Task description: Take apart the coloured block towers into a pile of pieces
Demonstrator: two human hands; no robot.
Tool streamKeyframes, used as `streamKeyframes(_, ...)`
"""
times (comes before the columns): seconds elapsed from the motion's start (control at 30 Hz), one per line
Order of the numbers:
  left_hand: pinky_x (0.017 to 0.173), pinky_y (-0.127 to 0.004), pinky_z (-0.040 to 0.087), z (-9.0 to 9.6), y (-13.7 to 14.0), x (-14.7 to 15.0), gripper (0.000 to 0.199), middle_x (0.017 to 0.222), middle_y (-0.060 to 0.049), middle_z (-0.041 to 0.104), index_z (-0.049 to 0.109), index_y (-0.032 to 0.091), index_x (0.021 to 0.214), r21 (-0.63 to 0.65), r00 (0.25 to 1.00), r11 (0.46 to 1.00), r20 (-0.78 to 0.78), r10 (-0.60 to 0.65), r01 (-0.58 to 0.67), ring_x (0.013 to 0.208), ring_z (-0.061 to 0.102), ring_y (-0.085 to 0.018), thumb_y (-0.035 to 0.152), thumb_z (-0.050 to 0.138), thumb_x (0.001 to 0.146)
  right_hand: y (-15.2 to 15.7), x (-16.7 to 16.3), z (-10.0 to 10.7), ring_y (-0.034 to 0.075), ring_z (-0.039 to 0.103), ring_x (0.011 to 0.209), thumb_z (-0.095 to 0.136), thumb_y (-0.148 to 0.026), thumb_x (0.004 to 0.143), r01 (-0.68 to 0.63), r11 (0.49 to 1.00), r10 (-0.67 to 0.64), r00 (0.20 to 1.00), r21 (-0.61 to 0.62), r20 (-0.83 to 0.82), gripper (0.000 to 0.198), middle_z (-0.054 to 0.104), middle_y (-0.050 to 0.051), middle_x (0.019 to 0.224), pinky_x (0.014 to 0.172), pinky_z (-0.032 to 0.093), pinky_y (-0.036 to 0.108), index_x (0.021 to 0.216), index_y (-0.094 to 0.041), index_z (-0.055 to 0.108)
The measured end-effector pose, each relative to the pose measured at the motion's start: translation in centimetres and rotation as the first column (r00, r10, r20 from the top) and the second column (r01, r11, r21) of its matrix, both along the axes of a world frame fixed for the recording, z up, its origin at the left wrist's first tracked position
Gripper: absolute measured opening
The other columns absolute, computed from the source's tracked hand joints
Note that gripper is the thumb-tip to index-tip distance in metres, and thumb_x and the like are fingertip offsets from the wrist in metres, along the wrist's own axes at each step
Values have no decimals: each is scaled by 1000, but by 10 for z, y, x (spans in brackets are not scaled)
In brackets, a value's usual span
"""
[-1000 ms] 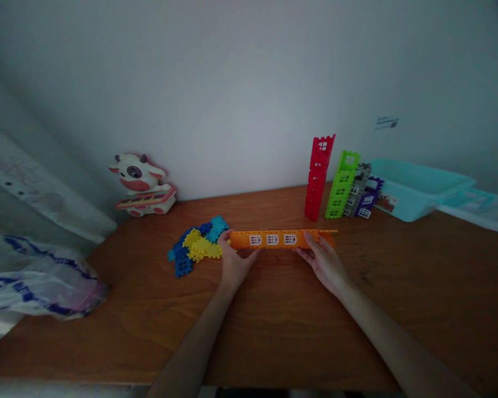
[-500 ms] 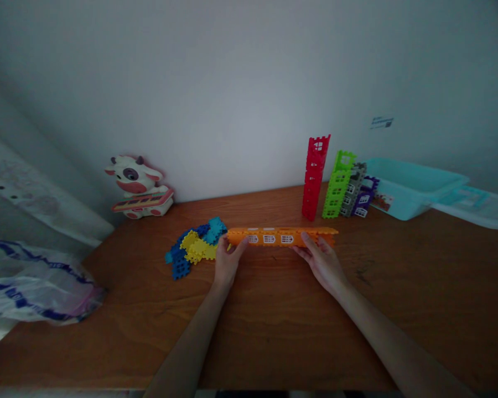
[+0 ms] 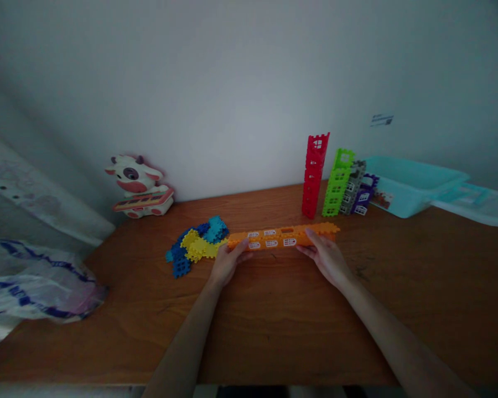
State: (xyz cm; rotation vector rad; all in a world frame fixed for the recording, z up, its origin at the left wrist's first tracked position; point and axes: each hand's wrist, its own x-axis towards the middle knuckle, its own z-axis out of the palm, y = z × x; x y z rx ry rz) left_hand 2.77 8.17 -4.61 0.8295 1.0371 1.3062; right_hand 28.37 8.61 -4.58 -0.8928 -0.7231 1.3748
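Observation:
A long orange strip of joined toy building tiles (image 3: 280,235) with white windows lies crosswise between my hands, its top and front faces showing. My left hand (image 3: 228,260) is closed on its left end, thumb in front. Toward the right end, my right hand (image 3: 322,251) grips it with the thumb on top and fingers below. Beside my left hand is a loose pile of yellow tiles (image 3: 199,246), dark blue tiles (image 3: 181,266) and light blue tiles (image 3: 216,229). Whether the strip touches the table I cannot tell.
Behind stand a red tile tower (image 3: 314,177), a green one (image 3: 337,185), a grey one (image 3: 352,190) and a purple one (image 3: 365,196). A turquoise bin (image 3: 417,182), its lid (image 3: 477,205), a cow toy (image 3: 139,188) and a plastic bag (image 3: 41,282) are on the wooden table (image 3: 265,331).
Both hands have rolled the orange strip toward me, so more of its upper face with windows shows. Its right end has tipped up slightly; the grip stays much the same.

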Motion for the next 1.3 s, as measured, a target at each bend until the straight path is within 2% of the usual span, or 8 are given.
streamKeyframes(0.1, 76, -34, 63, -3, -2, -3, 43, 98, -11, 78, 78, 11, 84, -27, 998, 998, -16, -66, 65, 89, 73, -23, 43, 92, 59, 1, 5, 2, 16, 67, 83, 91, -52, 57, -76, 997, 77, 996, -35, 36, 39, 75, 1, 84, 75, 62, 28, 74, -21, 75)
streamKeyframes(0.3, 80, -38, 63, -9, 0, -6, 49, 98, -11, 78, 78, 12, 91, 9, 991, 993, -68, -117, 118, 89, 73, -25, 50, 88, 63, 3, 8, 0, 17, 69, 83, 91, -53, 56, -85, 994, 86, 996, -73, 17, 41, 78, 4, 87, 68, 60, 24, 75, -21, 77)
streamKeyframes(0.53, 76, -32, 59, -13, 1, -3, 36, 84, -8, 79, 78, 13, 80, 127, 945, 992, -325, 43, -1, 79, 72, -22, 47, 82, 72, 1, 3, -4, 16, 69, 80, 90, -52, 60, -3, 1000, 4, 1000, -17, 24, 37, 77, 3, 87, 64, 59, 24, 76, -21, 77)
streamKeyframes(0.63, 79, -34, 59, -7, -2, 1, 41, 89, -9, 79, 78, 12, 86, 100, 982, 995, -189, 18, 2, 82, 73, -23, 49, 83, 70, 0, 2, -3, 15, 68, 77, 90, -51, 60, 13, 999, -14, 1000, -34, -11, 36, 77, 1, 84, 62, 58, 22, 76, -22, 76)
streamKeyframes(0.73, 84, -38, 60, 0, -4, 1, 46, 94, -13, 79, 78, 10, 88, 31, 996, 996, -33, -88, 89, 86, 74, -25, 48, 87, 64, 1, 3, -1, 13, 67, 70, 92, -48, 58, -22, 996, 18, 998, -91, -53, 35, 75, 0, 78, 59, 58, 21, 72, -22, 73)
streamKeyframes(0.8, 86, -40, 60, 2, -5, 0, 47, 94, -14, 78, 78, 9, 87, -1, 990, 990, -2, -141, 141, 87, 74, -26, 47, 89, 62, 2, 5, 0, 13, 67, 68, 94, -47, 56, -58, 991, 50, 996, -119, -71, 36, 74, -1, 76, 60, 60, 23, 68, -22, 71)
streamKeyframes(1.13, 75, -36, 62, -1, -5, -9, 48, 96, -13, 78, 78, 11, 89, 17, 985, 985, -26, -173, 174, 86, 74, -26, 46, 90, 60, 2, 7, 0, 15, 69, 74, 93, -48, 56, -110, 991, 103, 991, -76, -86, 37, 75, 0, 78, 65, 62, 26, 69, -21, 71)
streamKeyframes(1.3, 83, -38, 60, -14, -1, 1, 40, 94, -9, 79, 78, 13, 89, 95, 980, 994, -199, -32, 51, 88, 73, -25, 50, 81, 72, 1, 1, -6, 19, 71, 79, 90, -50, 61, 36, 999, -36, 999, 2, 36, 36, 76, 1, 84, 71, 64, 34, 73, -20, 73)
